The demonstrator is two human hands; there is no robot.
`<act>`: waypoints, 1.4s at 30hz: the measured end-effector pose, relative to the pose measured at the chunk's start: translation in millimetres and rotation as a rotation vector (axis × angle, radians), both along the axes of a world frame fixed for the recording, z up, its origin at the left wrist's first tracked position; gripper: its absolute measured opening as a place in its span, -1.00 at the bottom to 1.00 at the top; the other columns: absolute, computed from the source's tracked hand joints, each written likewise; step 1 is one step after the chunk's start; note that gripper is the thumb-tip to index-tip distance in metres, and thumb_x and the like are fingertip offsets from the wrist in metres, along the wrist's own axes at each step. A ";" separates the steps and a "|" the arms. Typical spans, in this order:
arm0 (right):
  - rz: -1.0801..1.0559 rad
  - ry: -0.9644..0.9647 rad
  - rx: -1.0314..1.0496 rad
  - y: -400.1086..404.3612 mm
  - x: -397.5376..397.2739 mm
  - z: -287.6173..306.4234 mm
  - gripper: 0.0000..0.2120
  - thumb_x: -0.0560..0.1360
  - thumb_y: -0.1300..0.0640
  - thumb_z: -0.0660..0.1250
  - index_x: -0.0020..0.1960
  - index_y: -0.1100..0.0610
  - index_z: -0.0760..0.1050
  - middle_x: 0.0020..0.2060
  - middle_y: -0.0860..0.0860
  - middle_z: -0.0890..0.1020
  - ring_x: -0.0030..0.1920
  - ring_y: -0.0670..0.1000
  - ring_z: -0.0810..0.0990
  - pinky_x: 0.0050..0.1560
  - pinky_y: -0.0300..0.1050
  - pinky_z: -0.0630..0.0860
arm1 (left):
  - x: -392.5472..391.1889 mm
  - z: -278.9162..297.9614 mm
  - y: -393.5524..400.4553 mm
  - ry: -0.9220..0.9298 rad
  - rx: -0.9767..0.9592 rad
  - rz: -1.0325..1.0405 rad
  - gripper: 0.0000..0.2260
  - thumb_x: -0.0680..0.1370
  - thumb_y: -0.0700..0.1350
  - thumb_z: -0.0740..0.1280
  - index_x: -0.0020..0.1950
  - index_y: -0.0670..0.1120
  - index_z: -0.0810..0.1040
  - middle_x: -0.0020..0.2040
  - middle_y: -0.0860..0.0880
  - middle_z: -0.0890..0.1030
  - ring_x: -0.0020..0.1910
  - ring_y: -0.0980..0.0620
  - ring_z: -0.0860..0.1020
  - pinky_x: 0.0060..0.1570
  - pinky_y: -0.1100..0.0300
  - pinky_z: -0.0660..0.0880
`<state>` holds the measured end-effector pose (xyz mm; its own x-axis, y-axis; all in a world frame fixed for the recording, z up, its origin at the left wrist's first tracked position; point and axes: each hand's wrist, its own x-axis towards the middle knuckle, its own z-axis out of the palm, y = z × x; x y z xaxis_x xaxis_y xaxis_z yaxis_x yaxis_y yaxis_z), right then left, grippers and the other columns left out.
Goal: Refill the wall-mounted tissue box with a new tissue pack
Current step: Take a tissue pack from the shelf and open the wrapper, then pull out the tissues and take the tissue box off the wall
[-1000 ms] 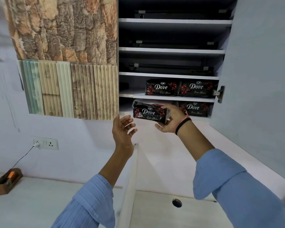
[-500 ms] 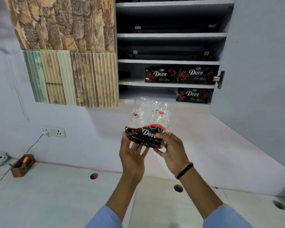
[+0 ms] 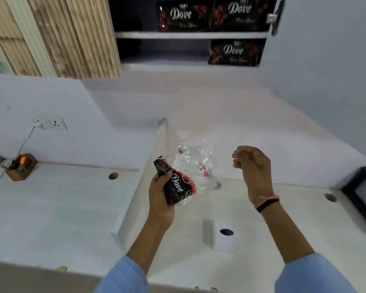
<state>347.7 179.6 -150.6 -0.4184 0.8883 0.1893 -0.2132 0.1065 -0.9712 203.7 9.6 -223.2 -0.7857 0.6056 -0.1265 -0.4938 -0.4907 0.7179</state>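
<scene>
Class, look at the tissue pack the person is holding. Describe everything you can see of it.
The tissue pack is a soft plastic wrapper, black at its lower end with white "Dove" lettering and a red curved band, clear and crinkled above with small red marks. It is tilted, held in mid-air above the white counter. Only the left hand touches it, with a grip around the black end; the right hand is apart.
</scene>
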 end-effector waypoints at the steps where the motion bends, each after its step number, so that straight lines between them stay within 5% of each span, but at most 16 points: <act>1: 0.036 -0.069 0.001 4.1 2.4 -7.4 -0.89 0.50 0.35 0.36 0.01 0.29 0.61 -0.19 0.11 0.68 -0.20 0.08 0.59 -0.05 0.06 0.57 | 1.6 -7.2 0.4 -0.005 -0.025 -0.016 -0.80 0.48 -0.16 0.44 0.10 -0.03 0.64 -0.07 -0.04 0.65 -0.06 -0.06 0.64 0.01 -0.03 0.61; 6: 0.330 -0.240 -0.180 2.8 14.0 -52.6 -0.82 0.53 0.35 0.37 0.08 0.45 0.57 -0.13 0.22 0.65 -0.08 0.23 0.63 0.13 0.10 0.62 | 2.7 -48.3 5.1 -0.039 -0.142 -0.123 -0.84 0.46 -0.14 0.47 0.02 -0.06 0.60 -0.12 -0.07 0.62 -0.11 -0.08 0.62 -0.01 -0.02 0.57; 12: 0.477 -0.401 -0.344 -5.6 16.4 -104.1 -0.76 0.56 0.14 0.40 0.13 0.28 0.65 0.11 0.18 0.71 0.17 0.21 0.67 0.20 -0.02 0.58 | -10.0 -94.3 7.1 -0.055 -0.315 -0.245 -0.59 0.40 -0.09 0.53 0.20 -0.16 0.58 0.04 -0.21 0.62 0.02 -0.19 0.61 0.03 -0.10 0.58; 17: 0.540 -0.454 -0.566 -18.8 2.7 -138.3 -0.57 0.01 -0.16 0.69 -0.28 0.09 0.72 -0.01 0.17 0.68 -0.10 0.17 0.54 -0.05 -0.02 0.40 | -20.1 -130.8 8.3 -0.082 -0.450 -0.332 -0.41 0.34 -0.04 0.57 0.35 -0.12 0.57 0.16 -0.24 0.68 0.09 -0.22 0.66 0.10 -0.16 0.62; 22: 0.423 -0.335 -0.736 -26.4 -5.8 -188.8 -0.90 0.28 0.13 0.50 -0.29 0.17 0.73 -0.13 0.13 0.75 -0.08 0.18 0.58 0.01 -0.02 0.44 | -28.8 -160.8 8.9 -0.098 -0.572 -0.395 -0.51 0.39 -0.05 0.54 0.30 -0.12 0.60 0.08 -0.16 0.71 0.04 -0.13 0.68 0.06 -0.07 0.62; 25: 0.298 -0.361 -0.774 -26.5 -3.9 -214.6 -0.82 0.48 0.25 0.36 -0.20 0.19 0.73 -0.15 0.14 0.74 -0.07 0.18 0.62 0.11 0.07 0.51 | -32.9 -177.7 5.7 -0.108 -0.663 -0.433 -0.67 0.50 -0.10 0.48 0.25 -0.12 0.62 0.05 -0.15 0.71 -0.05 -0.08 0.68 -0.14 0.10 0.60; 29: 0.158 -0.486 -0.837 -23.2 13.2 -243.7 -0.69 0.40 0.17 0.47 0.09 0.31 0.65 0.04 0.24 0.69 0.02 0.24 0.66 0.10 0.16 0.55 | -39.2 -204.9 -2.4 -0.109 -0.760 -0.421 -0.70 0.53 -0.16 0.44 0.26 -0.08 0.62 0.06 -0.16 0.71 -0.07 -0.07 0.68 -0.28 0.19 0.59; 34: -0.087 -0.545 -0.822 -26.5 37.8 -273.1 -0.75 0.42 0.17 0.45 0.00 0.32 0.61 -0.01 0.24 0.67 -0.04 0.25 0.61 -0.12 0.07 0.51 | -42.8 -249.8 -3.8 -0.148 -0.895 -0.330 -0.67 0.55 -0.20 0.42 0.32 -0.10 0.60 0.03 -0.14 0.69 -0.02 -0.13 0.67 -0.11 0.08 0.61; 39: -0.268 -0.471 -0.915 -28.3 50.0 -284.2 -0.78 0.44 0.16 0.43 0.00 0.29 0.58 -0.09 0.22 0.61 -0.07 0.19 0.54 -0.08 0.10 0.38 | -49.1 -282.9 8.4 -0.132 -0.981 -0.299 -0.61 0.56 -0.26 0.40 0.39 -0.09 0.56 0.10 -0.15 0.67 -0.07 -0.05 0.65 -0.25 0.16 0.56; 42: -0.289 -0.453 -0.973 -26.8 51.2 -289.3 -0.76 0.38 0.11 0.46 -0.02 0.22 0.62 -0.08 0.17 0.63 -0.03 0.19 0.55 -0.02 0.23 0.47 | -56.7 -303.5 16.7 -0.095 -1.046 -0.286 -0.61 0.56 -0.22 0.43 0.39 -0.09 0.56 0.18 -0.17 0.67 0.04 -0.14 0.65 -0.03 0.02 0.63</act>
<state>398.9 152.8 -439.9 -0.0254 0.6499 -0.7596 0.0921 -0.7551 -0.6491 147.0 26.3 -526.7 -0.5927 0.3214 -0.7385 -0.5680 0.4832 0.6662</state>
